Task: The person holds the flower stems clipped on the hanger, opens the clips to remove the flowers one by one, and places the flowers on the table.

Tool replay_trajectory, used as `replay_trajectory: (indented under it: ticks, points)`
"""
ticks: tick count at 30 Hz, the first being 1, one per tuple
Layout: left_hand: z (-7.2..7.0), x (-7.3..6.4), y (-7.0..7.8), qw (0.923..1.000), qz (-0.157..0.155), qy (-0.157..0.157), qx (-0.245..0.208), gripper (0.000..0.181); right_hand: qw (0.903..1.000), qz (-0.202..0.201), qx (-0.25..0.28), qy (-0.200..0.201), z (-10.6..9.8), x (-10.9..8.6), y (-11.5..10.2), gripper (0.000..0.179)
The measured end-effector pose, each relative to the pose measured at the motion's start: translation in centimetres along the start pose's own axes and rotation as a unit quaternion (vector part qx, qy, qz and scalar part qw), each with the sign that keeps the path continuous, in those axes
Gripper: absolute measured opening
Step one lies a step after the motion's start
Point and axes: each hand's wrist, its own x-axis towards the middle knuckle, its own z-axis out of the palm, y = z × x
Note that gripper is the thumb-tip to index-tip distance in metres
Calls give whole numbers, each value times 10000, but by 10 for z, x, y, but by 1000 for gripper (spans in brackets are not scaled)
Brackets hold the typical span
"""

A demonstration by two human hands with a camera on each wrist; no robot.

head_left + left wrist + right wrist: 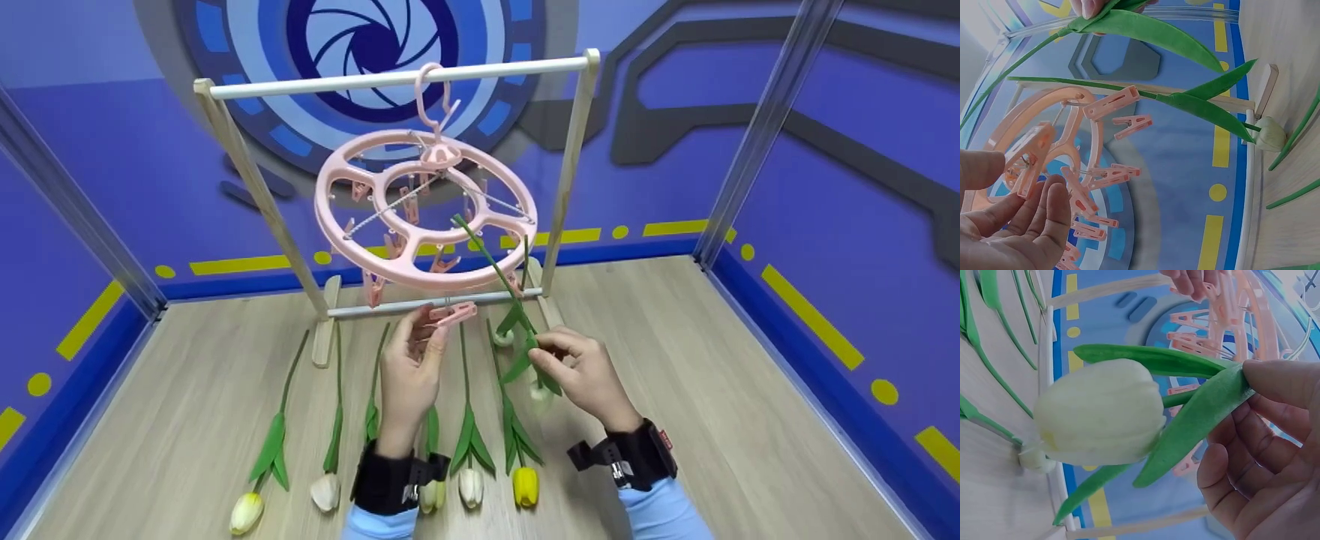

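Note:
My left hand (412, 367) pinches a pink clothespin (454, 313) at the front of a round pink clip hanger (427, 279). In the left wrist view this clothespin (1030, 160) sits between thumb and fingers. The right hand (581, 371) pinches an artificial tulip by its green leaves (525, 349) and stem. Its stem points up toward the hanger, and its whitish bloom (1100, 413) hangs below the hand. Beside it, another tulip with a pale bloom (1271, 134) hangs head down from the hanger's right-side clothespin (1112, 102).
The hanger hooks over the white bar (322, 84) of a wooden stand (574, 172). Several tulips lie in a row on the table, including a yellow one (526, 487) and a white one (325, 492). Blue patterned panels (862, 247) enclose the back and sides.

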Motion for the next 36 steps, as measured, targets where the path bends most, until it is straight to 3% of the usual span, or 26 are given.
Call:
replay_trajectory:
  ticks: [8, 13, 19, 23, 29, 36]
  points:
    - [-1, -1, 1, 9999, -159, -6, -17, 35, 9999, 85, -49, 43, -9, 0, -1, 12]
    - [0, -2, 2, 9987, 58, -50, 497, 34, 9997, 168, -59, 159, -14, 0, -2, 12]
    - [1, -5, 5, 9878, 593, -155, 1429, 34, 9995, 193, -45, 253, -20, 1, -4, 12]
    - [2, -7, 9, 9798, 767, -247, 1829, 38, 9994, 187, -29, 286, -24, 0, -3, 14]
    - [4, -9, 10, 9739, 832, -356, 2081, 43, 9988, 336, -106, 338, -30, -4, -3, 14]
    - [7, -12, 7, 9702, 879, -448, 2212, 45, 9947, 799, -257, 588, -41, -11, 2, 11]
